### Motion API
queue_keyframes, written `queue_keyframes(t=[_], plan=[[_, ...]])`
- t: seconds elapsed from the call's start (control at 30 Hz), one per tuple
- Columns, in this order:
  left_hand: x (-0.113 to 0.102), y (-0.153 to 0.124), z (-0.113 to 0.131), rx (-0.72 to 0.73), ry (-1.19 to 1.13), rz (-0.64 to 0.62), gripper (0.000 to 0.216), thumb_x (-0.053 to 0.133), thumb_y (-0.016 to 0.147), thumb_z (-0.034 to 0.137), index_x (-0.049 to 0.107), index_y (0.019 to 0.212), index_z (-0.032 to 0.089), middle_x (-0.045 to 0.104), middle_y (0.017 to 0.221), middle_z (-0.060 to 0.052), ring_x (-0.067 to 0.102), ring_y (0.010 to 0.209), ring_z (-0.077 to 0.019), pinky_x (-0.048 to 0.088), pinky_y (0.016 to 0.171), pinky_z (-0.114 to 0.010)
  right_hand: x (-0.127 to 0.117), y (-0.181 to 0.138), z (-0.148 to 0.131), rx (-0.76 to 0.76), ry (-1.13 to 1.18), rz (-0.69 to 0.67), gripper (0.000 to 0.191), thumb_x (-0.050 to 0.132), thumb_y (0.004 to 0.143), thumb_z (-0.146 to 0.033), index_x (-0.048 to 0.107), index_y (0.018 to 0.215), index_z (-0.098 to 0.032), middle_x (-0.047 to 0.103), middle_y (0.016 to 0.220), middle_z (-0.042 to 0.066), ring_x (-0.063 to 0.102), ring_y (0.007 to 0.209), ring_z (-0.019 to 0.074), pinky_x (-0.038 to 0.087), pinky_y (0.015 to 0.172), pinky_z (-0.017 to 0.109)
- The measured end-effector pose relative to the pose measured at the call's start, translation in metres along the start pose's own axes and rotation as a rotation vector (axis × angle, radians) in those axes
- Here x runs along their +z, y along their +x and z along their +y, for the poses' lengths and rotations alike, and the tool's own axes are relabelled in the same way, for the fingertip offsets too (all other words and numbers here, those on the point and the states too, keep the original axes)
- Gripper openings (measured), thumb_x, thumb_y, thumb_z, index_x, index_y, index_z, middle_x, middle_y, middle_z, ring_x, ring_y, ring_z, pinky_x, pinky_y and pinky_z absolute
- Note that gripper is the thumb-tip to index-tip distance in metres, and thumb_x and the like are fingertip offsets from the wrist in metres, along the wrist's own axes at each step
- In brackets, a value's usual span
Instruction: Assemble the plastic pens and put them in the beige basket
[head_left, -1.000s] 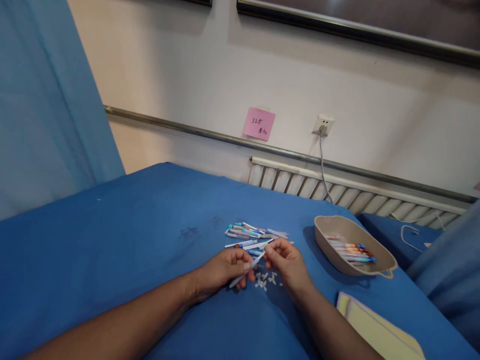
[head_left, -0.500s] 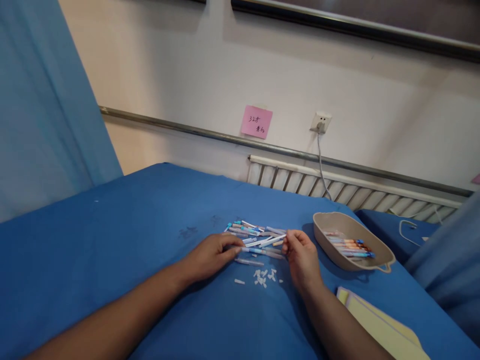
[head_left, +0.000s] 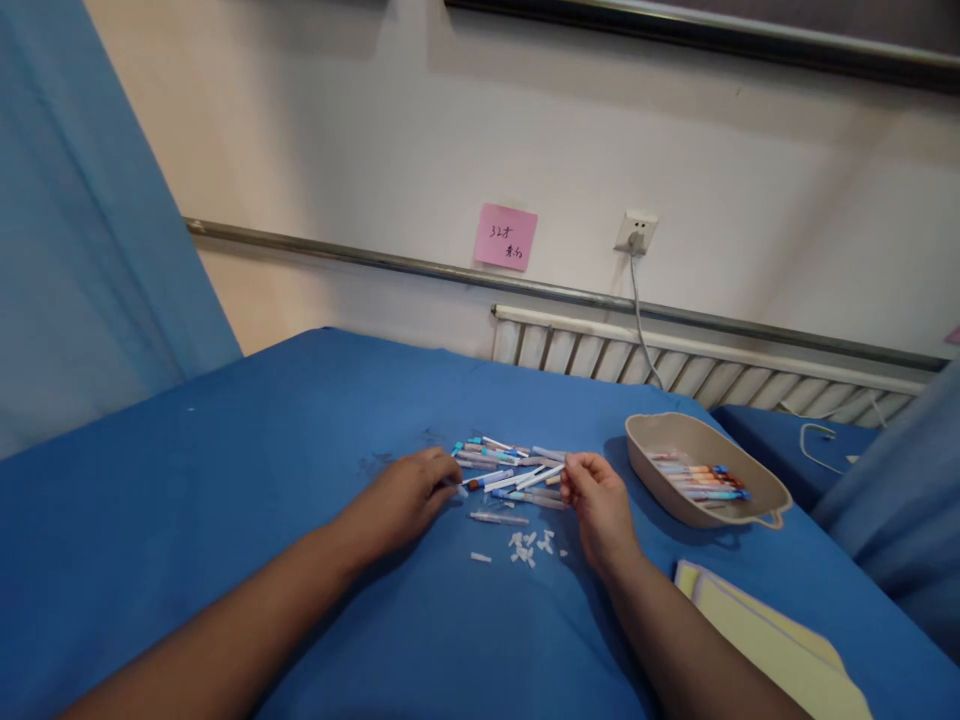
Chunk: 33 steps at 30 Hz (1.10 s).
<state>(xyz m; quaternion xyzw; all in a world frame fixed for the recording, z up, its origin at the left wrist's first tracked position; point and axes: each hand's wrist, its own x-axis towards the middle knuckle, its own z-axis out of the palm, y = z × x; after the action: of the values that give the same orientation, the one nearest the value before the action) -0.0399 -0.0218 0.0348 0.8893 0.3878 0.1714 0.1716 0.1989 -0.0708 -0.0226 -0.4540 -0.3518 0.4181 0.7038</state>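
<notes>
A loose heap of thin pens (head_left: 501, 462) with blue, teal and white caps lies on the blue cloth (head_left: 247, 470). My left hand (head_left: 405, 495) rests at the heap's left edge, fingers curled, fingertips touching the end of one pen. At the right edge my right hand (head_left: 598, 500) pinches the end of a white pen (head_left: 536, 478) that still lies among the others. One clear pen body (head_left: 499, 518) sits apart just in front of the heap. Several small white caps (head_left: 529, 547) are scattered nearer me.
A beige oval tray (head_left: 660, 436) with several pens inside stands to the right. A yellow folder (head_left: 772, 645) lies at the front right. Behind the table are a radiator, a wall socket with a cable and a pink note. A blue curtain hangs on the left.
One second ago both hands held a single clear pen above the caps. That pen now lies on the cloth, and both hands have moved forward to the heap.
</notes>
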Motion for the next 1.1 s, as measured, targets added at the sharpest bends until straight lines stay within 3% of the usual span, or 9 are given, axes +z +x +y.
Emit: queue_keyframes(t=[0.27, 0.43, 0.53, 0.63, 0.73, 0.8, 0.93, 1.1], plan=[[0.004, 0.001, 0.002, -0.042, -0.013, 0.004, 0.018, 0.048, 0.083, 0.031, 0.062, 0.088, 0.020, 0.064, 0.086, -0.003, 0.057, 0.080, -0.0191, 0.038, 0.071, -0.027, 0.000, 0.002, 0.001, 0.011, -0.002, 0.013, 0.027, 0.067, 0.072, -0.042, 0.053, 0.068, -0.019, 0.052, 0.053, -0.005, 0.042, 0.046, 0.0090, 0.031, 0.047, 0.021], [0.004, 0.000, -0.003, -0.124, 0.057, -0.099, 0.017, 0.054, 0.080, 0.034, 0.063, 0.086, 0.022, 0.067, 0.079, -0.003, 0.059, 0.073, -0.0202, 0.034, 0.063, -0.026, 0.001, 0.002, 0.003, 0.004, -0.063, -0.019, 0.027, 0.067, 0.072, -0.042, 0.053, 0.070, -0.019, 0.054, 0.055, -0.005, 0.046, 0.048, 0.0096, 0.034, 0.048, 0.021], [0.005, -0.003, -0.010, -0.091, 0.109, -0.140, 0.014, 0.055, 0.078, 0.028, 0.064, 0.087, 0.022, 0.068, 0.085, -0.005, 0.060, 0.078, -0.0227, 0.035, 0.065, -0.027, 0.001, 0.002, 0.006, 0.000, -0.079, -0.034, 0.027, 0.066, 0.072, -0.042, 0.052, 0.072, -0.019, 0.055, 0.057, -0.005, 0.047, 0.049, 0.0097, 0.035, 0.048, 0.021], [0.010, -0.004, -0.008, -0.091, 0.079, -0.098, 0.018, 0.048, 0.083, 0.028, 0.062, 0.090, 0.021, 0.067, 0.089, -0.007, 0.059, 0.080, -0.0234, 0.036, 0.068, -0.029, 0.001, 0.003, 0.007, -0.003, -0.079, -0.024, 0.027, 0.066, 0.072, -0.042, 0.052, 0.071, -0.019, 0.055, 0.056, -0.005, 0.047, 0.049, 0.0095, 0.035, 0.048, 0.021], [0.020, 0.003, 0.001, -0.078, -0.014, -0.021, 0.021, 0.044, 0.085, 0.028, 0.058, 0.098, 0.021, 0.064, 0.093, -0.006, 0.058, 0.080, -0.0217, 0.038, 0.069, -0.028, 0.000, 0.004, 0.008, 0.002, -0.066, 0.006, 0.027, 0.067, 0.071, -0.042, 0.053, 0.071, -0.019, 0.054, 0.055, -0.006, 0.046, 0.048, 0.0097, 0.034, 0.048, 0.021], [0.028, 0.012, 0.007, -0.035, -0.004, -0.008, 0.018, 0.047, 0.082, 0.026, 0.060, 0.092, 0.020, 0.064, 0.092, -0.006, 0.058, 0.080, -0.0209, 0.039, 0.069, -0.027, 0.000, 0.006, 0.008, 0.008, -0.053, 0.033, 0.028, 0.067, 0.071, -0.043, 0.053, 0.070, -0.019, 0.055, 0.055, -0.005, 0.046, 0.047, 0.0096, 0.034, 0.047, 0.021], [0.040, 0.029, 0.010, -0.036, 0.116, -0.091, 0.013, 0.052, 0.078, 0.027, 0.064, 0.075, 0.020, 0.065, 0.081, -0.004, 0.059, 0.078, -0.0207, 0.039, 0.067, -0.026, 0.000, 0.009, 0.010, 0.012, -0.039, 0.068, 0.029, 0.068, 0.069, -0.043, 0.053, 0.070, -0.018, 0.056, 0.055, -0.005, 0.045, 0.047, 0.0091, 0.033, 0.046, 0.020], [0.046, 0.039, 0.011, -0.048, 0.213, -0.168, 0.013, 0.056, 0.076, 0.029, 0.066, 0.077, 0.021, 0.067, 0.082, -0.006, 0.061, 0.080, -0.0234, 0.039, 0.065, -0.027, -0.001, 0.011, 0.014, 0.010, -0.044, 0.060, 0.028, 0.068, 0.069, -0.043, 0.054, 0.070, -0.018, 0.056, 0.054, -0.004, 0.045, 0.047, 0.0092, 0.033, 0.046, 0.020]])
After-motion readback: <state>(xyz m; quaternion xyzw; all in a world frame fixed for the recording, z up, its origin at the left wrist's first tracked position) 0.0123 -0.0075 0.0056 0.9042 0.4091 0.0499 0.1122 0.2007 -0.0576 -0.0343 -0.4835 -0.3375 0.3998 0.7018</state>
